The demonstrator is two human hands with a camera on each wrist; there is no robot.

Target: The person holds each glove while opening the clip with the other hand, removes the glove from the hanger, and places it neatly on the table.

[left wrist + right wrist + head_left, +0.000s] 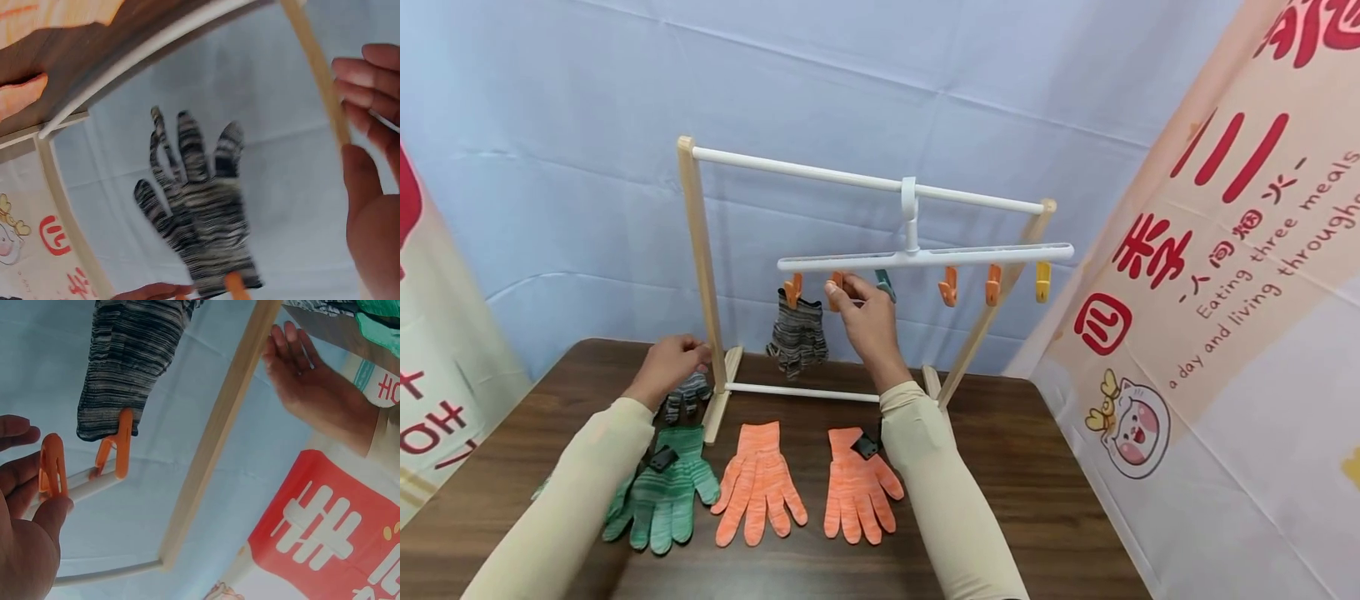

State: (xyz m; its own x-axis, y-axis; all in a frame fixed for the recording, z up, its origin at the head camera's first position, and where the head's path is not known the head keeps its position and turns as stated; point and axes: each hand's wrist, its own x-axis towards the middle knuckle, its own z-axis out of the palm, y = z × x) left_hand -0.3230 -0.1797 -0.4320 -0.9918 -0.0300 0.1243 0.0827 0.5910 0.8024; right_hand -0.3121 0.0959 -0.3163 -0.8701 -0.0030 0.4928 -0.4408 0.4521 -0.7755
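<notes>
My right hand [871,327] is raised to the white hanger [992,254] and pinches an orange clip [55,464] between thumb and fingers. Left of it, a black-and-grey striped knit glove [799,335] hangs fingers down from another orange clip [125,447], seen biting its cuff in the right wrist view. My left hand [672,367] is beside the left wooden post [700,250], its fingers loosely bent and nothing in them. Below that hand a second striped glove [687,397] lies on the table, partly covered by the hand and sleeve.
Green gloves [662,500] lie at the table's left, two orange gloves [758,483] in front of the rack. The hanger hooks over the white top rail [805,170]. More clips, including a yellow clip [1042,282], hang on its right half. A curtain [587,208] stands behind.
</notes>
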